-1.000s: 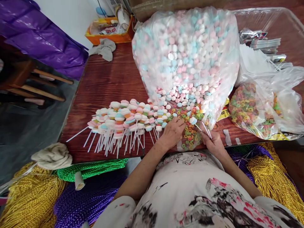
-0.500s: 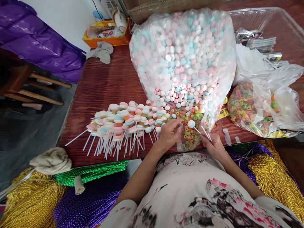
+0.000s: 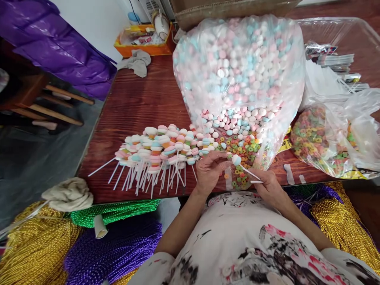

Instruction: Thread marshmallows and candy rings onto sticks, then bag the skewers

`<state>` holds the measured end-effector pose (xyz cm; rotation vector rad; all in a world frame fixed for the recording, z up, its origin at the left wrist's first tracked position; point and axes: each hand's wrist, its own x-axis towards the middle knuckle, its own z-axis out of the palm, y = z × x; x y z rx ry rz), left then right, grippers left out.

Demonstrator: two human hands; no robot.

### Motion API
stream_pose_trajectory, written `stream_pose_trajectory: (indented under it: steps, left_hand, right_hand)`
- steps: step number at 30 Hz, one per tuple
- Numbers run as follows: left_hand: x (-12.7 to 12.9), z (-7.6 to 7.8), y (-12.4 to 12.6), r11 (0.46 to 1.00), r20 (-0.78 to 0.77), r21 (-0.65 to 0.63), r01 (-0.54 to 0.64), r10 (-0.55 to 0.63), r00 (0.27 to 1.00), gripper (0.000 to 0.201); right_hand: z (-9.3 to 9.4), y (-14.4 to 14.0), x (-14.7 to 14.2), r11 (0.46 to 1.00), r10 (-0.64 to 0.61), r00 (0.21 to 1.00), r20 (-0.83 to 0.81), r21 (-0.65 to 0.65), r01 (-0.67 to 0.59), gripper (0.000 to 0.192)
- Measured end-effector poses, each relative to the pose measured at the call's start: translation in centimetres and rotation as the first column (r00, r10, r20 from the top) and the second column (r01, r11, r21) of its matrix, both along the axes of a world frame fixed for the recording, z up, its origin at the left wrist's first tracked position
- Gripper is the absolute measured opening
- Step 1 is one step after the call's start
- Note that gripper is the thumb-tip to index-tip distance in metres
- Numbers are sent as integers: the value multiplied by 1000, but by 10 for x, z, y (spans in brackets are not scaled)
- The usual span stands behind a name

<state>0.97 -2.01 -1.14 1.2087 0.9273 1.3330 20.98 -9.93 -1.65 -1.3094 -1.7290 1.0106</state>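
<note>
White stick (image 3: 248, 173) sits pinched in my right hand (image 3: 268, 187), its tip carrying one marshmallow (image 3: 236, 159); a second stick (image 3: 256, 181) pokes out of the same closed grip, just below the first. My left hand (image 3: 209, 170) is curled just left of that marshmallow, fingertips (image 3: 223, 157) pressed together near it; I cannot tell whether they hold a small piece. Both hands work right at the near edge of the table (image 3: 139, 103), with my body close behind them, so there is little room toward me. Just beyond the grip lies a spill of cereal rings (image 3: 242, 148), and past that the big marshmallow bag (image 3: 240, 71) stands like a wall, closing off the far side. Left of the left hand, touching distance away, lies the pile of finished skewers (image 3: 157, 150), sticks fanned toward the table edge, a few nearly reaching it. Farther left of the pile the wood is bare out to the table's left edge, which is the widest free room I see. Right of the right hand, past a short strip of bare wood, rests the ring bag (image 3: 320, 138), its plastic reaching almost to the near edge. Below the table edge lie bead strings (image 3: 113, 211) in green, purple and gold, and a cloth (image 3: 68, 194) to the far left.
</note>
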Motion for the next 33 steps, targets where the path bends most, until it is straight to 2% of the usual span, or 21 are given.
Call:
stream_pose_trajectory:
  steps: [2,3,7,10,14,19,22,25,28,31,33]
  left_hand:
    - [-2,0,1,1000,-43,24,-3,4,999,21]
    - [-2,1,2,1000,-27,-3,-10,10,1000,21]
    - [-2,3,5,978,192,-208,16,24,981,28]
    - [-1,7,5,956,279,-278,91,-10,960,24]
    - [1,13,3,944,329,-307,121,-14,944,21]
    - [3,10,0,956,304,-287,66,26,952,21]
    - [2,2,-1,977,256,-210,25,30,966,25]
    - [1,-2,-1,999,119,6,-33,32,992,24]
    - [-2,0,-1,981,-53,194,-14,25,998,22]
    - [-3,4,-5,957,-140,289,16,25,990,22]
    - [-3,4,-8,957,-171,287,30,20,985,19]
  right_hand:
    - [1,-1,3,999,-11,999,44,31,10,37]
    - [2,-2,5,999,-23,998,54,45,20,36]
    - [10,-6,9,997,-39,999,22,64,37,30]
    - [14,-7,4,997,-8,1000,14,81,7,29]
    - [15,-6,-4,997,-15,1000,21,82,14,27]
    - [16,-9,-5,996,4,999,34,92,-7,32]
    - [17,-11,-4,998,4,999,48,59,-7,34]
    - [17,-12,-4,998,-15,999,46,57,12,33]
    - [16,-13,-6,997,-28,998,50,68,25,32]
    - [16,-13,-7,998,-31,999,30,59,29,33]
    - [16,-13,-7,998,-30,1000,9,51,29,32]
